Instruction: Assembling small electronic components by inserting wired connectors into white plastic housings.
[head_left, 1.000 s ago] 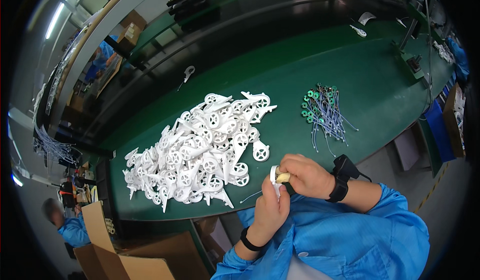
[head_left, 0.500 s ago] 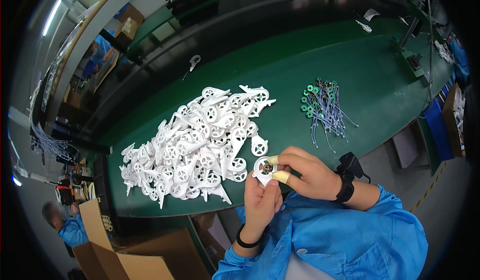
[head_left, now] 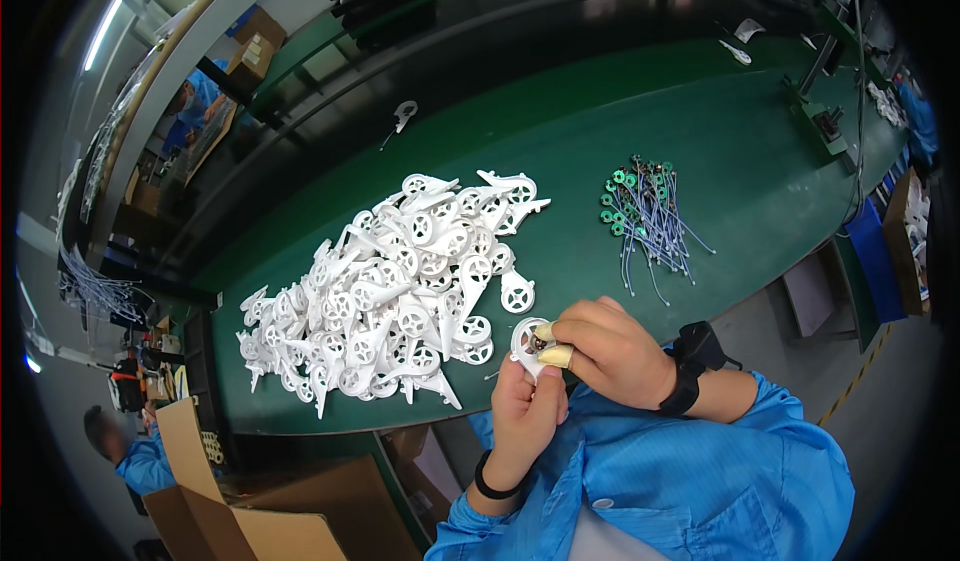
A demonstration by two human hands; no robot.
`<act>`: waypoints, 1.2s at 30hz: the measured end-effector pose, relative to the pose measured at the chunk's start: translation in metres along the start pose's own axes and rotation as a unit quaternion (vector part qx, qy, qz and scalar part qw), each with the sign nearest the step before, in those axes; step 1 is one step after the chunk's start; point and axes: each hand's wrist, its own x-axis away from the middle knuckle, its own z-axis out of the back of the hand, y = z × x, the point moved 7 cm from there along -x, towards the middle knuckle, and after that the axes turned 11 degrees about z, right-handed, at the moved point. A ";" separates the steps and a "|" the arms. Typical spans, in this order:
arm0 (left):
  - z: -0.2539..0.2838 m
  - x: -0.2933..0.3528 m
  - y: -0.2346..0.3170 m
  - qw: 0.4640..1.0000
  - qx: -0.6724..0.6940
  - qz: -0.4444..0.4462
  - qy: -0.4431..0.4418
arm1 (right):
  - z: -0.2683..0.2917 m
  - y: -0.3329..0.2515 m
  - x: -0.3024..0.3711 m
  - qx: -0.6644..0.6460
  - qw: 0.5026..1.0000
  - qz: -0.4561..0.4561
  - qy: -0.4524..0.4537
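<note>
At the table's near edge, my left hand (head_left: 526,408) grips a white plastic housing (head_left: 519,339) by its narrow end, thumb on top, the round ring facing up. My right hand (head_left: 615,353) has pale yellow covers on its thumb and index finger. Those two fingertips close on a small dark round part (head_left: 543,344) inside the ring and largely hide it. A thin wire end (head_left: 491,375) sticks out beside my left hand. Just left lies a large heap of similar white housings (head_left: 400,286), with spoked round ends and tapered arms.
Right of the heap on the green table (head_left: 560,151) lies a bundle of green round parts with pale wires (head_left: 648,211). A single white housing with a wire (head_left: 404,114) lies farther back. A black metal fixture (head_left: 825,126) stands far right; an open cardboard box (head_left: 290,531) sits lower left.
My right thumb and index finger have drawn closer together over the dark part. The housing has shifted slightly right, and a wire end now shows beside my left hand.
</note>
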 end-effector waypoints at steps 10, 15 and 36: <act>-0.002 0.002 -0.004 0.999 -0.036 -0.019 -0.005 | 0.004 -0.007 0.004 0.069 0.996 0.015 0.056; -0.004 0.006 -0.001 0.992 -0.093 -0.083 0.011 | 0.002 -0.001 0.007 0.069 0.995 0.030 0.072; 0.003 0.007 -0.005 0.927 -0.331 -0.168 0.056 | -0.003 0.021 0.014 -0.042 0.996 0.021 0.074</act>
